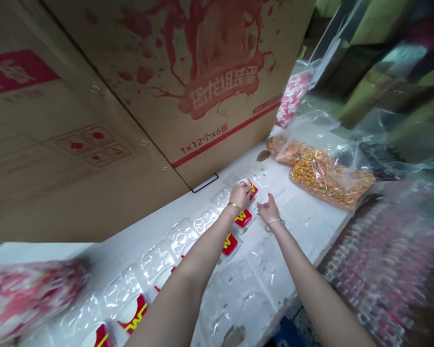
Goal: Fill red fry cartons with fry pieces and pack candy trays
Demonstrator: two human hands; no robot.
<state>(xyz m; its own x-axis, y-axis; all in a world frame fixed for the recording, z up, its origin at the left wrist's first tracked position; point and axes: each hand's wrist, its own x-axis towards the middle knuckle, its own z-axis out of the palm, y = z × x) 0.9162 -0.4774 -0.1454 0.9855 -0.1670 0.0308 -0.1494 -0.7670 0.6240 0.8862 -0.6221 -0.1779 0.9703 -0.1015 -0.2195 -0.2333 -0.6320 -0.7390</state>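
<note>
My left hand (pixel 240 194), with a gold bracelet at the wrist, has its fingers pinched on a red-and-white piece with a yellow zigzag mark (pixel 253 191), at the far end of a row. My right hand (pixel 269 210) is just right of it, thumb and forefinger apart, holding nothing that I can see. Similar red pieces (pixel 243 218) lie nearer to me in the clear plastic blister trays (pixel 183 236) along the white table (pixel 292 226). My left forearm hides part of the row.
Large printed cartons (pixel 217 125) stand along the table's left side. Clear bags of small orange pieces (pixel 329 183) lie at the far right. A bag of pink-and-white pieces (pixel 29 294) is at the lower left. Stacked clear packs (pixel 376 270) sit beyond the right edge.
</note>
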